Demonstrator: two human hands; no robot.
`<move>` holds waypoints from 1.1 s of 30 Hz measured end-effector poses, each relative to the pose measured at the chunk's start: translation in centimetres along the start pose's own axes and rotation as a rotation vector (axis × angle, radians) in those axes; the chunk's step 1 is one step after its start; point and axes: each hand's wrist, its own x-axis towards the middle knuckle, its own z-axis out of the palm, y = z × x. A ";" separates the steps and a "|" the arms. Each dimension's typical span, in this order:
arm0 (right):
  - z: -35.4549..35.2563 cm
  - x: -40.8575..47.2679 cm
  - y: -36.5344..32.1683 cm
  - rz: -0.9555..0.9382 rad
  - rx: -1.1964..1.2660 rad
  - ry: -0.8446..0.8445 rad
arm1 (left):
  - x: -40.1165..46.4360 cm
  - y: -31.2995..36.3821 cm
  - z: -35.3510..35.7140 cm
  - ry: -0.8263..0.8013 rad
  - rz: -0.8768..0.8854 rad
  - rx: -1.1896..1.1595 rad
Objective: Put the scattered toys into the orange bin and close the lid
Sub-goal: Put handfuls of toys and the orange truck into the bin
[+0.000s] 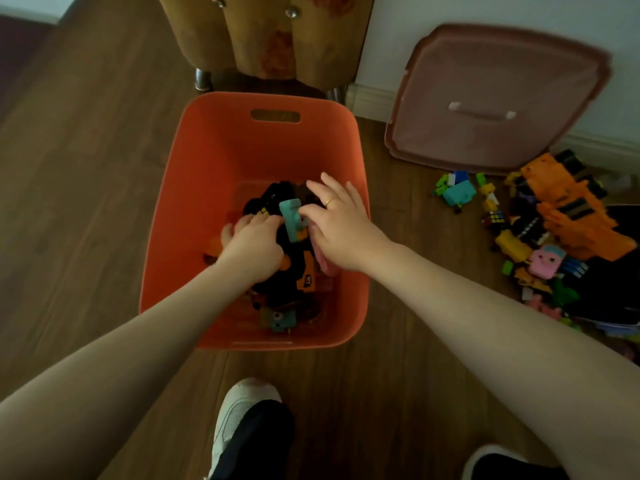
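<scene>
The orange bin (214,161) stands open on the wooden floor in the middle of the view. Both my hands reach down inside it, over a pile of dark, orange and teal toys. My left hand (252,247) rests curled on the pile's left side. My right hand (337,230) is spread over the right side, fingers apart, its fingertips touching a teal block toy (292,220). Whether either hand grips a toy is not clear. The bin's pinkish lid (495,98) leans against the wall at the upper right. Scattered toys (554,233) lie on the floor at the right.
A brown upholstered chair (277,39) with metal legs stands just behind the bin. The white wall and skirting board run along the upper right. My feet in white and black shoes (249,427) are at the bottom. A dark bag or mat (616,292) lies under some toys.
</scene>
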 end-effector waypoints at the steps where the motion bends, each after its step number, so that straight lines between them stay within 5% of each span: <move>1: -0.4 0.0 0.4 -0.040 -0.021 0.062 | -0.3 0.4 0.6 0.026 0.053 -0.061; 4: -2.4 -0.7 2.9 -0.006 -0.014 0.191 | -1.1 2.6 0.9 0.182 0.291 -0.253; 8: -4.5 -6.0 9.4 0.255 -0.022 0.222 | -2.1 8.1 0.6 0.337 0.541 -0.170; 15: -5.2 -21.4 19.4 0.674 0.086 0.068 | -3.9 20.4 4.1 -0.024 0.953 -0.056; 18: -4.5 -28.3 22.7 0.761 0.094 -0.065 | -4.7 25.9 8.3 -0.264 1.012 0.147; 25: 2.7 -36.9 26.7 0.867 0.230 -0.239 | -4.1 29.9 15.7 -0.497 1.062 0.738; 29: 6.4 -38.7 27.1 0.876 0.395 -0.467 | -2.4 32.0 19.5 -0.499 0.974 0.794; 33: 8.7 -39.8 26.2 0.863 0.406 -0.501 | -1.6 32.4 23.3 -0.563 0.817 0.808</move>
